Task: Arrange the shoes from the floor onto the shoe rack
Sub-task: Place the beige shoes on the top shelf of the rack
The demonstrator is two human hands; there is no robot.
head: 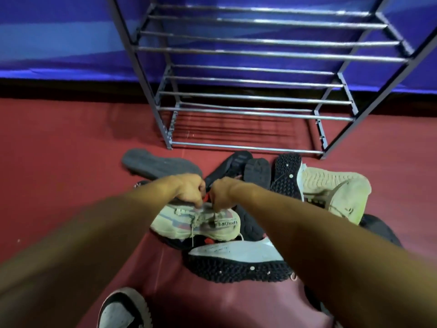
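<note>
Left hand (189, 189) and right hand (221, 192) grip white sneaker (196, 224).

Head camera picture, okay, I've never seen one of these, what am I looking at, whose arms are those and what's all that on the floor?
The camera sits on a person's head, looking down, so the two bare arms are the wearer's own. The left hand and right hand both close on a pale sneaker at its laces. Around it, a heap of shoes lies on the red floor, including a cream sneaker and a black-soled shoe. Beyond stands the metal shoe rack, its shelves holding nothing yet.
</note>
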